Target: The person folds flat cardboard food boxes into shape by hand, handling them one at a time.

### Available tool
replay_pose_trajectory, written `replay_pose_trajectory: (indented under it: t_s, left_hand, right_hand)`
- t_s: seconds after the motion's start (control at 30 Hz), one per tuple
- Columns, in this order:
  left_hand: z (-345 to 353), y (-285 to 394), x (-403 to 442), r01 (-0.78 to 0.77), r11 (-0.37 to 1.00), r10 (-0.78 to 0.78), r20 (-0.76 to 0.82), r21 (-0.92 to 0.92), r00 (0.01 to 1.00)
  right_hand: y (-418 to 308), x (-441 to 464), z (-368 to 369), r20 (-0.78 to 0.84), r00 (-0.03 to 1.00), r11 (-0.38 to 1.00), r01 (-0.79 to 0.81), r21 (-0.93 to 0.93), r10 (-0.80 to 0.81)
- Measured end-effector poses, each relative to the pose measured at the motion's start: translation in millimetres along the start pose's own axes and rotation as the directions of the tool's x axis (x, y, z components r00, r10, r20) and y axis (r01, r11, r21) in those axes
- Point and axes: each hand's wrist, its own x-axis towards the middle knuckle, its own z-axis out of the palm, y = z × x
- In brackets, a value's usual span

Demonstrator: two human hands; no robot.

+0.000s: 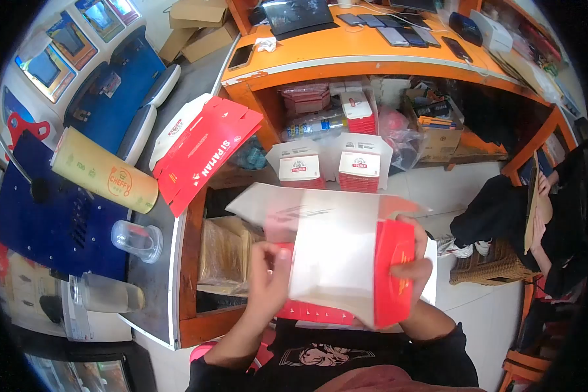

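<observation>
A partly folded red-and-white cardboard food box [336, 251] is held over my lap, its white inside facing up. My right hand [413, 264] is closed around its red right side, with the fingers lying over the printed panel. On the opposite side my left hand [271, 271] pinches the red left edge, thumb and fingertips near the fold. The long white flap reaches away from me, slightly blurred. More red card shows beneath the box, close to my shirt.
A flat red carton [209, 153] lies on the grey counter [166, 274] beside a yellow cup stack [104, 171] and clear plastic cups [137, 242]. Box stacks [300, 168] stand beyond. Phones [392, 32] lie on the orange desk [294, 55]. Another person [503, 215] sits at right.
</observation>
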Motion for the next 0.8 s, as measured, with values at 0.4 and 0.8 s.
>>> replay_pose_trajectory:
  t_s: [0.4,0.8]
  left_hand:
    - [-5.8,-23.0,1.9,-0.137,0.946,0.212,0.238,-0.293,0.948]
    - [-22.4,0.6,3.0,-0.346,0.922,0.387,0.435,-0.173,0.813]
  right_hand:
    - [-1.4,-26.0,-50.5,0.034,0.806,0.807,-0.59,-0.035,0.591]
    - [-19.7,4.3,-49.9,0.149,0.773,0.708,-0.627,0.325,0.617]
